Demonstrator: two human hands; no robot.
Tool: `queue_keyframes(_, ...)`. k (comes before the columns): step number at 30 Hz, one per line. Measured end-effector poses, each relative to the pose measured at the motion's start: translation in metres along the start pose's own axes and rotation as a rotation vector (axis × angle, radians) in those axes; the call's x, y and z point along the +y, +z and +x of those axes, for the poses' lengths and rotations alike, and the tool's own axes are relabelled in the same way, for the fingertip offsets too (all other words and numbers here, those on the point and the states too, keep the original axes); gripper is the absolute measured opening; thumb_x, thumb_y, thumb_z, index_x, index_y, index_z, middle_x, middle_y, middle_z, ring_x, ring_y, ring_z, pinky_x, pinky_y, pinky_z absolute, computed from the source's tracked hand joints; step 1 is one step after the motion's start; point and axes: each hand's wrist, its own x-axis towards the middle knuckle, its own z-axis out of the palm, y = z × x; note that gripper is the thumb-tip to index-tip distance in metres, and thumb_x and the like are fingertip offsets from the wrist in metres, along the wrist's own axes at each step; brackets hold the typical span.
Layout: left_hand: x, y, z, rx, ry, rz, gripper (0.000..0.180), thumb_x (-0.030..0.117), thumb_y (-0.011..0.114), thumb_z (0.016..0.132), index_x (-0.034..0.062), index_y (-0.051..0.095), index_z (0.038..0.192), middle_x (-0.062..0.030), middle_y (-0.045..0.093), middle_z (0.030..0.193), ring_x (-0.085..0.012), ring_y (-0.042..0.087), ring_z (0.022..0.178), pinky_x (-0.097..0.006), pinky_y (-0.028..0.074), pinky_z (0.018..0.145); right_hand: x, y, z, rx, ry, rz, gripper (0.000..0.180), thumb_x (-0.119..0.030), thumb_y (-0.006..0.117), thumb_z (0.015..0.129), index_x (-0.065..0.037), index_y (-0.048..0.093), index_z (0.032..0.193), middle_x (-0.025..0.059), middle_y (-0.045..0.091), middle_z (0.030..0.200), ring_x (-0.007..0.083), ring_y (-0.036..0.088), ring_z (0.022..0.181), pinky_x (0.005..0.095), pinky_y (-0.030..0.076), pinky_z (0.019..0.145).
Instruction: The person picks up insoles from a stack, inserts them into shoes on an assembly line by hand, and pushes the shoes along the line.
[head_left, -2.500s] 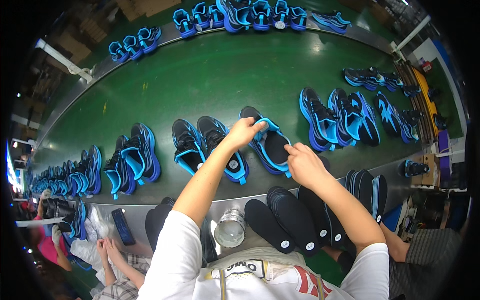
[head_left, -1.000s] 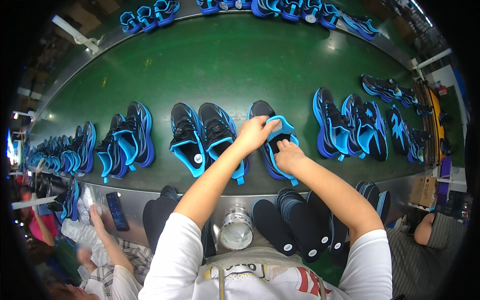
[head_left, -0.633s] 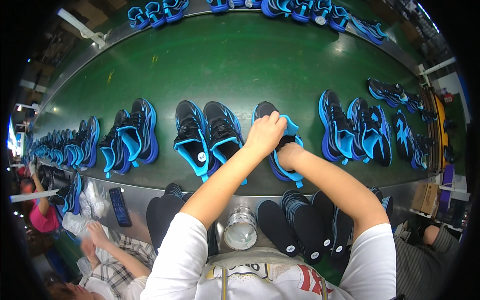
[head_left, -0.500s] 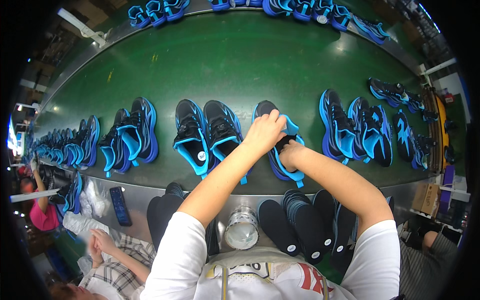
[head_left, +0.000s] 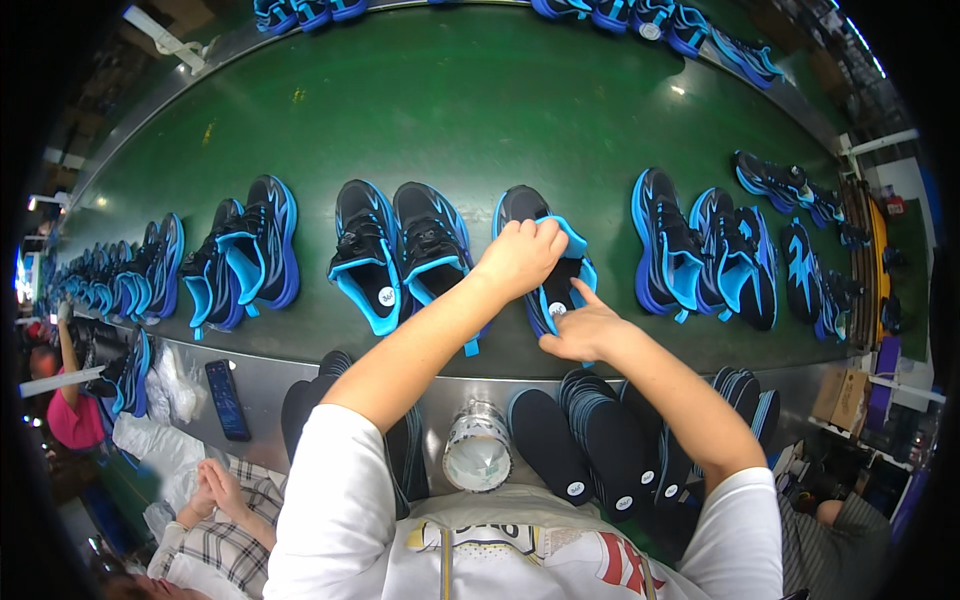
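A black and blue sneaker (head_left: 519, 205) stands on the green belt before me, its opening toward me. My left hand (head_left: 522, 258) is closed on the sneaker's tongue, drawing the light blue lining outward. At the heel end is my right hand (head_left: 592, 328), fingers spread, one reaching along the collar and another by the heel edge. Between them a black insole (head_left: 563, 290) with a white round sticker shows inside the shoe. Left of it stands a matching pair, a left sneaker (head_left: 365, 260) and a right sneaker (head_left: 433, 245), the left one with a stickered insole inside.
Stacks of black insoles (head_left: 600, 430) lie along the metal edge (head_left: 470, 385) near me, beside a clear roll of tape (head_left: 478, 447). A phone (head_left: 227, 400) rests farther left. More sneakers (head_left: 258, 240) line the belt (head_left: 400, 110) on both sides. A co-worker's hands (head_left: 215, 490) are at lower left.
My right hand has drawn back from inside the sneaker, and its fingers have spread. The insole's sticker has come into sight. My left hand still grips the tongue. The view has shifted slightly.
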Motion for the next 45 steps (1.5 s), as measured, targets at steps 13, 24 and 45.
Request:
queue_keyframes(13, 0.033, -0.050, -0.017, -0.118, 0.274, 0.148, 0.010, 0.017, 0.051, 0.069, 0.0088, 0.048, 0.074, -0.0021, 0.044, 0.068, -0.0157, 0.049, 0.060, -0.028, 0.038, 0.051, -0.007, 0.123, -0.052, 1.006, 0.043, 0.373, 0.020, -0.022, 0.058, 0.077, -0.007, 0.064, 0.089, 0.0195, 0.044, 0.121, 0.0365, 0.031, 0.120, 0.0511, 0.017, 0.099)
queue_keyframes(24, -0.008, -0.097, -0.019, 0.211, -0.864, -1.653, 0.016, 0.014, 0.044, 0.073, 0.0087, 0.039, 0.058, -0.0064, 0.050, 0.063, -0.0111, 0.033, 0.045, -0.024, 0.028, 0.045, -0.020, 0.165, -0.132, 1.074, 0.246, 0.332, 0.044, -0.027, 0.060, 0.076, -0.016, 0.050, 0.117, 0.0206, 0.041, 0.122, 0.0355, 0.039, 0.113, 0.0449, 0.030, 0.093)
queue_keyframes(45, 0.109, 0.045, 0.152, 0.036, 0.044, -0.009, 0.030, 0.034, 0.050, 0.083, 0.0100, 0.052, 0.101, -0.0115, 0.057, 0.074, -0.0266, 0.059, 0.064, -0.037, 0.045, 0.055, 0.029, 0.229, -0.234, 1.466, 0.561, 0.922, 0.011, -0.006, 0.057, 0.079, 0.004, 0.059, 0.079, 0.0142, 0.057, 0.085, 0.0220, 0.056, 0.069, 0.0284, 0.044, 0.061)
